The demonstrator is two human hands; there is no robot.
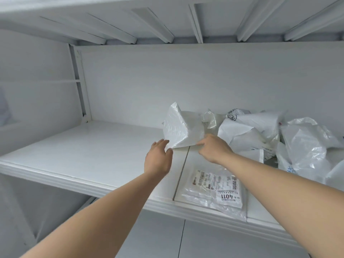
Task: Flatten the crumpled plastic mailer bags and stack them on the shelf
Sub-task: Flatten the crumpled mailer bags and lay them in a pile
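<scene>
My left hand [158, 157] lay open, fingers nearly straight and close together, their tips touching the lower left corner of one white mailer bag [178, 127]. My right hand [214, 148] was curled, and as far as I could see it pinched that bag's lower edge from the right side. So I had two hands on one bag, a short gap between them.

The bag stood puffed and creased on the shelf [83, 146], its top corner pointing up toward the back wall [167, 77], its bottom edge lifted a little off the board. It sat right over the seam [183, 170] where the shelf's two boards met.

Nearer to me, on the right board, lay one flattened mailer [208, 198], clear and wrinkled, bearing a shipping label [228, 197] printed 4011. Its near edge overhung the shelf's front lip [93, 185], and my right forearm passed above its far corner.

To the right of the held bag sat a pile of crumpled bags [260, 133], white and clear, reaching the frame's right edge. I could make out at least four, but they overlapped too much for an exact count.

Left of the seam, the left board ran as a broad white surface to the corner post [80, 81]. The ribbed underside of the upper shelf [158, 25] hung well above the bags.
</scene>
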